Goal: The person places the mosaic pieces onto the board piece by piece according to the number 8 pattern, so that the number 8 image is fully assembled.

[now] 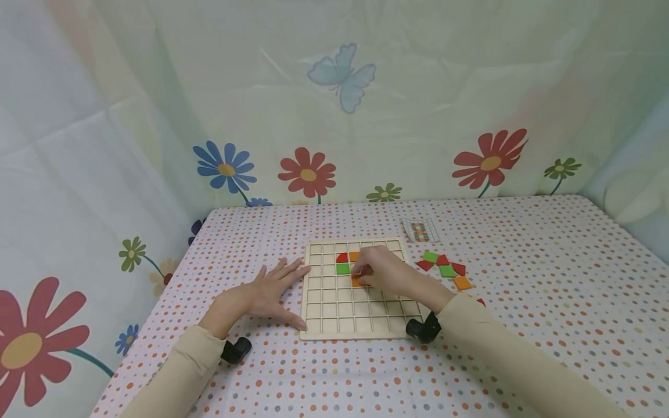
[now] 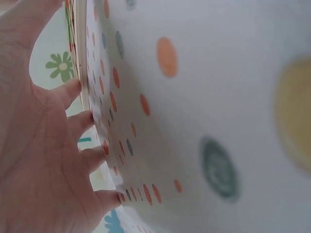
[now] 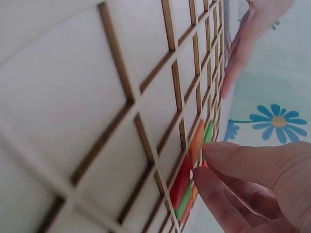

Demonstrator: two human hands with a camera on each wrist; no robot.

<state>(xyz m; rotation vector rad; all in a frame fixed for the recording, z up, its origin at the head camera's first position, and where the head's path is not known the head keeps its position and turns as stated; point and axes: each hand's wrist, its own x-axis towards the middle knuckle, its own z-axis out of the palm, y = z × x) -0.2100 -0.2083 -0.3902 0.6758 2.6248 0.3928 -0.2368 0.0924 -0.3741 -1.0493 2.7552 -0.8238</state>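
Observation:
A light wooden grid board (image 1: 329, 312) lies on the table. My left hand (image 1: 270, 293) is spread flat at its left side, the thumb and fingertips meeting the edge; in the left wrist view, the fingers (image 2: 80, 124) reach to the rim. Over the board's middle, my right hand (image 1: 384, 270) bends its thumb and fingers down to an orange tile (image 1: 358, 281), which it seems to pinch. Beside the fingertips sit a red quarter-round tile (image 1: 342, 258), a green tile (image 1: 342, 269) and another orange tile (image 1: 354, 256). The right hand hides the tiles behind it.
Right of the board lie several loose tiles, among them a green tile (image 1: 431, 256) and an orange tile (image 1: 462, 283). A printed pattern card (image 1: 421, 231) lies behind them. The dotted tablecloth (image 1: 549, 278) meets a flowered curtain (image 1: 413, 157) at the back.

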